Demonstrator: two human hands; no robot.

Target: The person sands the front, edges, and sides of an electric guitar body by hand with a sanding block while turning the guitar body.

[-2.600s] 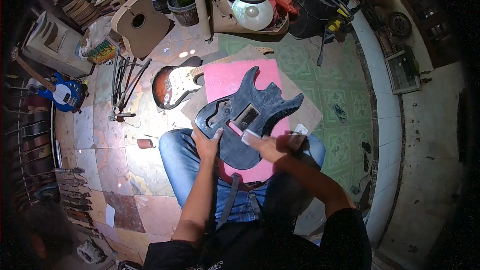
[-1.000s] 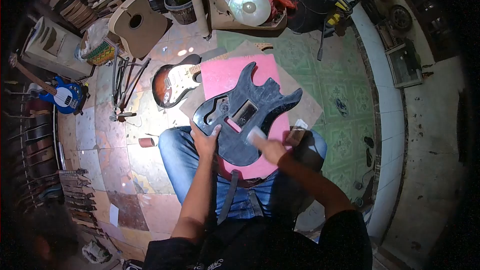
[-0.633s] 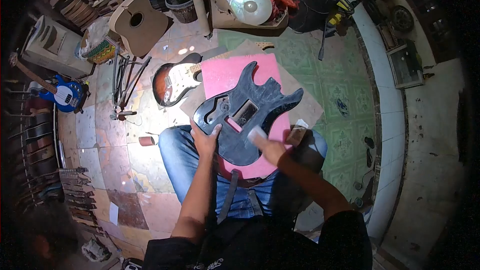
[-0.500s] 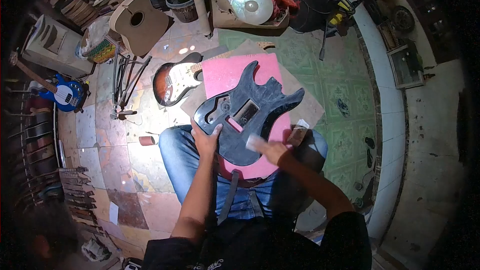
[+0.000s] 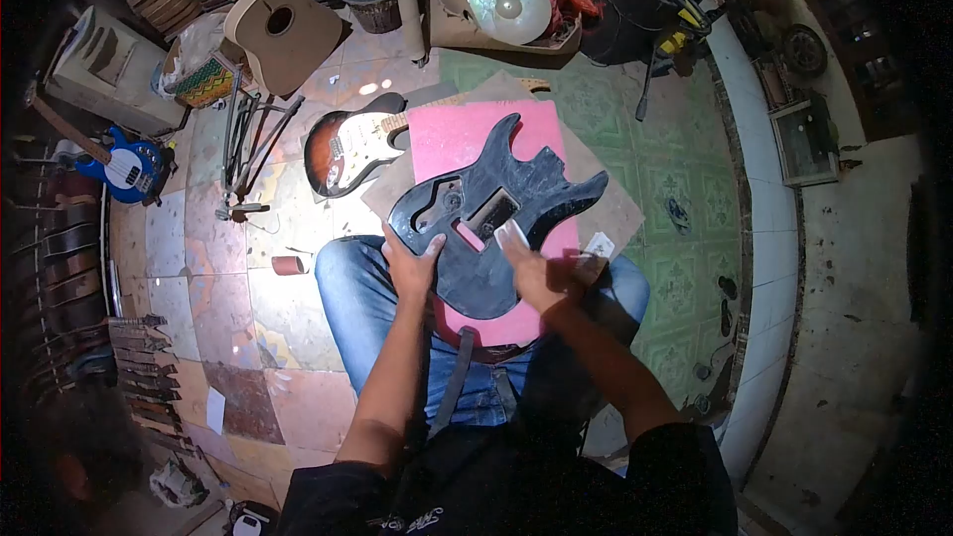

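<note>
A black electric guitar body (image 5: 476, 283), dusty and with cut-out cavities, lies over a pink sheet (image 5: 447, 134) on my lap. My left hand (image 5: 409, 266) grips its left edge, thumb on the top face. On the right side of the body, beside the rectangular pickup cavity, my right hand (image 5: 541, 278) presses a small pale pad (image 5: 511, 237) to the surface. The pad is partly covered by my fingers, and its exact kind does not show. A small paper-like piece (image 5: 598, 246) lies by my right knee.
A sunburst electric guitar (image 5: 352, 147) lies on the floor ahead. An acoustic guitar body (image 5: 283, 30), a metal stand (image 5: 243, 144) and a dark bucket (image 5: 375, 5) are beyond. A reddish roll (image 5: 288, 265) lies left of my knee. A blue guitar (image 5: 124, 174) stands far left.
My right hand has moved the pale pad up the guitar body, from near its lower end to beside the pickup cavity. My left hand keeps its hold on the left edge.
</note>
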